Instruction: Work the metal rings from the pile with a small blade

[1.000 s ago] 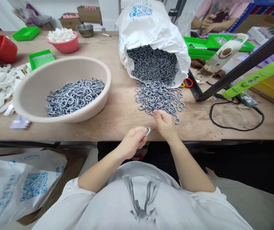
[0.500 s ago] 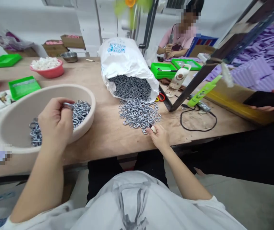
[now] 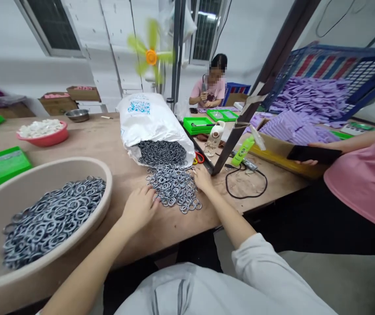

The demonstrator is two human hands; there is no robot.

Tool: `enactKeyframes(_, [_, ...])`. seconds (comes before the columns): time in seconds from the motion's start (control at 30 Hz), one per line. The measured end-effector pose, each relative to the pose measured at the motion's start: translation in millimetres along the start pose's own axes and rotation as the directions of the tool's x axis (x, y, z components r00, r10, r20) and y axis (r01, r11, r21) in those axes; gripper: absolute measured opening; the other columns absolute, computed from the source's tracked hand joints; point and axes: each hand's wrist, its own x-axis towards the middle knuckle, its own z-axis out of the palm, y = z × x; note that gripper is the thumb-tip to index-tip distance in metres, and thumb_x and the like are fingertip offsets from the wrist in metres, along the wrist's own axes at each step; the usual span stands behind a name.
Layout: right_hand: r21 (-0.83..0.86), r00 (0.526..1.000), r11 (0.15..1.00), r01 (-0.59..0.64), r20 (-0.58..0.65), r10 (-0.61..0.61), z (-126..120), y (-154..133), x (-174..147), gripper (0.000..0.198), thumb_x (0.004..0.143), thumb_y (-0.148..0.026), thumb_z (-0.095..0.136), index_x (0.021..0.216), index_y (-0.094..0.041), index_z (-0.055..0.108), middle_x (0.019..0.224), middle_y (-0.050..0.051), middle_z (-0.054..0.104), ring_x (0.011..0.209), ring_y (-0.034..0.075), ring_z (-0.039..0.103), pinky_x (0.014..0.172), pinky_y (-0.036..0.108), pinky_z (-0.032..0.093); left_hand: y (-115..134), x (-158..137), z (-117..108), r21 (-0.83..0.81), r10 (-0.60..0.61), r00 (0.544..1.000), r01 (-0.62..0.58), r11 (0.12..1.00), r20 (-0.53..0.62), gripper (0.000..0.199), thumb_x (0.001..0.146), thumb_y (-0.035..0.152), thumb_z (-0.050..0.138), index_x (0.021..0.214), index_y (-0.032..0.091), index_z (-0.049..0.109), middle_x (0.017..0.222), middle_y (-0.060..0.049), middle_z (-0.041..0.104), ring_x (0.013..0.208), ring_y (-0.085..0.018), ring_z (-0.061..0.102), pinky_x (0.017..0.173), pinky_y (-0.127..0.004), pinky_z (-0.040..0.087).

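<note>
A heap of small grey metal rings [image 3: 173, 186] lies on the wooden table at the mouth of a white sack [image 3: 154, 120], which lies on its side with more rings inside. My left hand [image 3: 140, 204] rests at the heap's left edge, its fingers stretched out and slightly apart, fingertips by the outermost rings. Across the heap, my right hand [image 3: 203, 178] touches its right side with the fingers extended; a pale band shows near a fingertip. To the left stands a large beige basin [image 3: 106, 192], with many of the same rings in it.
Behind the basin are a green tray [image 3: 3, 166] and a pink bowl [image 3: 51, 139] of white pieces. Scissors [image 3: 199, 157], a slanted metal post [image 3: 240, 127], a green bottle [image 3: 243, 151] and a black cable [image 3: 228, 188] lie right. Two other people are nearby, one holding a dark object [image 3: 315, 154].
My left hand has left the basin, where it was closed on rings, and come right to the heap. My right hand has moved farther up the heap's right side. The view has shifted.
</note>
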Motion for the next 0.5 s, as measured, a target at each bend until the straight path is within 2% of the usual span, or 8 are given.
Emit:
enactKeyframes(0.1, [-0.045,0.999,0.999,-0.018,0.044,0.019,11,-11,23,0.026,0.098,-0.024,0.048,0.108,-0.015,0.070,0.120,0.016,0.065,0.113,0.026,0.057,0.098,0.035,0.043,-9,40,33,0.060,-0.211,0.966,0.204,0.977,0.148,0.055,0.098,0.044,0.036,0.125,0.003,0.059,0.126,-0.025,0.065,0.117,-0.037,0.062,0.098,-0.048,0.048])
enactKeyframes(0.23, [-0.065,0.998,0.998,-0.013,0.066,0.018,21,-20,31,0.028,0.099,-0.027,0.047,0.114,-0.015,0.068,0.124,0.017,0.062,0.114,0.027,0.056,0.097,0.036,0.044,-45,80,66,0.004,-0.366,0.912,0.371,0.928,0.186,0.066,0.096,0.055,0.031,0.122,0.001,0.060,0.129,-0.028,0.061,0.126,-0.041,0.055,0.102,-0.050,0.044])
enactKeyframes(0.33, [-0.052,0.997,0.999,0.000,0.075,0.004,23,-22,32,0.032,0.100,-0.028,0.045,0.124,-0.019,0.064,0.133,0.016,0.057,0.119,0.028,0.053,0.099,0.038,0.043,-63,99,83,-0.054,-0.375,0.912,0.388,0.920,0.163,0.066,0.097,0.053,0.028,0.133,0.004,0.054,0.142,-0.026,0.055,0.134,-0.041,0.049,0.106,-0.052,0.041])
enactKeyframes(0.43, [-0.027,0.996,0.999,0.031,0.085,-0.028,24,-24,34,0.035,0.101,-0.029,0.044,0.131,-0.023,0.058,0.139,0.013,0.054,0.124,0.027,0.050,0.103,0.038,0.041,-69,113,93,-0.126,-0.370,0.923,0.382,0.916,0.109,0.064,0.098,0.050,0.028,0.145,0.011,0.044,0.152,-0.021,0.048,0.139,-0.038,0.046,0.109,-0.054,0.039])
enactKeyframes(0.5, [-0.010,0.994,0.998,0.055,0.094,-0.054,26,-24,37,0.035,0.101,-0.030,0.044,0.132,-0.023,0.057,0.140,0.012,0.054,0.128,0.027,0.047,0.106,0.039,0.039,-71,121,96,-0.194,-0.381,0.922,0.388,0.901,0.075,0.062,0.098,0.051,0.030,0.145,0.012,0.045,0.149,-0.021,0.052,0.136,-0.037,0.050,0.110,-0.053,0.039])
